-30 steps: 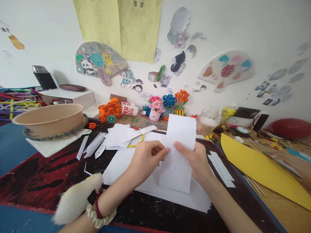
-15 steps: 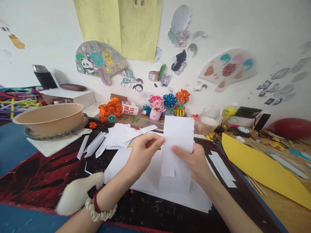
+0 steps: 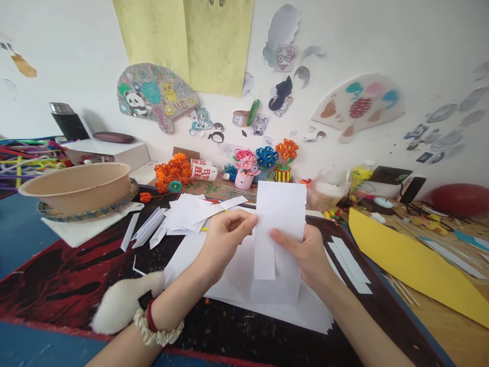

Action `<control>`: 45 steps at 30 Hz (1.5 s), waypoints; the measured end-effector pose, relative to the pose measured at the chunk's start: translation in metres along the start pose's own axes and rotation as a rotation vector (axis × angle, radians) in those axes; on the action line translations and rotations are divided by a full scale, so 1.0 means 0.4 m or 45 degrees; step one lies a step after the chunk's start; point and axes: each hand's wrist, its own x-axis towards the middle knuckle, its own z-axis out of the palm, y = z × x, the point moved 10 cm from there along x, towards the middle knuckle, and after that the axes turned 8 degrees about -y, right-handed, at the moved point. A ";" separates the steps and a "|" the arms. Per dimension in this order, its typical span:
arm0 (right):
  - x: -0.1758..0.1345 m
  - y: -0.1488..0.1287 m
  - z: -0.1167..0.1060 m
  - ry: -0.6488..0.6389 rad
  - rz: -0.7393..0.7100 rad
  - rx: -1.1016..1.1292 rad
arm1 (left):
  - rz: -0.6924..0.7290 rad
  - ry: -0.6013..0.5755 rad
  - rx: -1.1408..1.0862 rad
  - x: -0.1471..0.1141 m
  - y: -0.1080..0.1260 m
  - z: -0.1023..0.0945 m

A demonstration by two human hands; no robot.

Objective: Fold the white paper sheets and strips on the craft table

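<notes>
My right hand (image 3: 305, 250) grips a sheet of white paper (image 3: 280, 209) by its right side, thumb across the front and the other fingers behind. A narrower paper flap or strip (image 3: 264, 262) hangs down along its left part. My left hand (image 3: 227, 239) is closed, thumb and forefinger pinched at the sheet's left edge. Beneath both hands lies larger white paper (image 3: 225, 285) on the dark red and black mat (image 3: 214, 331). A heap of white paper pieces (image 3: 187, 211) rests beyond my left hand, with folded paper strips (image 3: 148, 229) beside it.
More cut strips (image 3: 349, 265) lie right of my right hand, near a yellow sheet (image 3: 412, 265). A beige basin (image 3: 76, 188) stands at left, and a fluffy white object (image 3: 122, 306) sits by my left forearm. Flower pots (image 3: 282, 175) line the wall.
The view has shifted very slightly. Both hands and the paper keep nearly the same pose.
</notes>
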 end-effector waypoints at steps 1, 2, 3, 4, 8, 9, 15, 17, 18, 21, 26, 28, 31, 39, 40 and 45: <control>0.000 -0.001 -0.001 0.003 -0.002 -0.003 | 0.004 -0.002 0.013 0.000 0.002 0.001; 0.000 -0.002 -0.003 0.009 -0.004 -0.005 | 0.009 -0.009 0.024 -0.001 0.003 0.002; 0.000 -0.003 -0.005 0.020 -0.008 -0.007 | 0.013 -0.019 0.034 -0.001 0.004 0.005; 0.000 -0.004 -0.008 0.032 -0.008 -0.009 | 0.013 -0.032 0.048 -0.001 0.004 0.008; -0.002 -0.007 -0.014 0.073 0.000 -0.011 | 0.004 -0.077 0.152 0.002 -0.004 0.018; -0.002 -0.008 -0.014 0.078 -0.002 -0.014 | 0.002 -0.083 0.181 0.002 -0.006 0.020; -0.006 -0.015 -0.026 0.147 -0.035 -0.026 | -0.025 -0.135 0.213 0.002 -0.008 0.029; -0.007 -0.014 -0.033 0.168 -0.031 -0.023 | -0.048 -0.191 0.159 -0.001 -0.008 0.039; -0.007 -0.014 -0.036 0.176 -0.028 -0.019 | -0.062 -0.227 0.116 -0.003 -0.009 0.045; -0.007 -0.014 -0.045 0.201 -0.024 -0.001 | -0.105 -0.337 -0.007 -0.007 -0.018 0.064; -0.005 -0.016 -0.044 0.190 -0.020 0.020 | -0.125 -0.409 -0.018 -0.008 -0.033 0.076; -0.006 -0.018 -0.044 0.190 -0.023 0.025 | -0.121 -0.402 -0.023 -0.008 -0.032 0.075; -0.007 -0.017 -0.046 0.201 -0.021 0.044 | -0.132 -0.399 -0.029 -0.010 -0.028 0.076; -0.009 -0.021 -0.055 0.240 -0.042 0.013 | -0.160 -0.399 0.075 -0.013 -0.028 0.075; -0.009 -0.021 -0.056 0.242 -0.044 0.012 | -0.163 -0.399 0.082 -0.013 -0.028 0.074; -0.009 -0.020 -0.060 0.251 -0.056 0.002 | -0.156 -0.404 0.097 -0.013 -0.023 0.075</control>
